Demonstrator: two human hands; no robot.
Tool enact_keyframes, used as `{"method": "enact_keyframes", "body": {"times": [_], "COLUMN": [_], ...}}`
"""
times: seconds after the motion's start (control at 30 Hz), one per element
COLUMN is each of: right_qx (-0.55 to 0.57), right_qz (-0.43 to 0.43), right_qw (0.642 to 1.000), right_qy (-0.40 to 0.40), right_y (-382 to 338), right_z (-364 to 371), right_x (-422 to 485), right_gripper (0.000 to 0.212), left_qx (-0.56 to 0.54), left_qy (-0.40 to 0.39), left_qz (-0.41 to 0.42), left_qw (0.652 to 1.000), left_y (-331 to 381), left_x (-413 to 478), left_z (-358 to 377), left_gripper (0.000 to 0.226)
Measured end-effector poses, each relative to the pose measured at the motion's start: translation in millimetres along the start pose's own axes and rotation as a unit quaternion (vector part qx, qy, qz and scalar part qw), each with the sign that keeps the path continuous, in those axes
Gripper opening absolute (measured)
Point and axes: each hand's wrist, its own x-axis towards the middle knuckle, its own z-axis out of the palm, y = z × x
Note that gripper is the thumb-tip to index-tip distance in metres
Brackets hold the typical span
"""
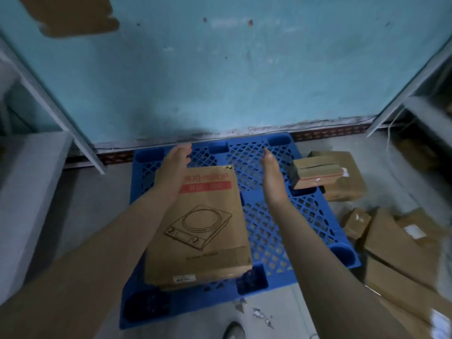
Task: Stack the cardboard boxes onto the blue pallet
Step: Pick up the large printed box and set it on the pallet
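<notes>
I see the turquoise wall [244,77] behind and the grey floor [93,206] below it. The blue pallet [271,216] lies on the floor against the wall. A big cardboard box [203,231] with a cooker drawing lies flat on the left part of the pallet. A pile of boxes [396,243] is on the floor to the right, and a smaller box [315,174] rests at the pallet's right edge. My left hand [175,165] and right hand [274,172] are both released, fingers straight, above the big box's two sides and holding nothing.
</notes>
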Motion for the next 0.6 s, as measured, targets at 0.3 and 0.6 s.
{"method": "enact_keyframes", "body": {"times": [0.3, 0.6], "right_qx": [0.075, 0.067], "right_qz": [-0.058, -0.09], "right_qw": [0.995, 0.992], "right_qy": [-0.003, 0.054], "right_y": [-98.7, -80.7], "right_z": [-156.0, -394.1], "right_x": [-88.5, -161.5], "right_gripper": [0.053, 0.052], "left_qx": [-0.027, -0.047], "left_qy": [-0.073, -0.1], "left_qz": [0.115, 0.138], "left_qw": [0.99, 0.984], "left_y": [118.5, 142.4], "left_x": [-140.2, -268.0], "left_z": [115.8, 301.1], "left_gripper": [0.023, 0.023]}}
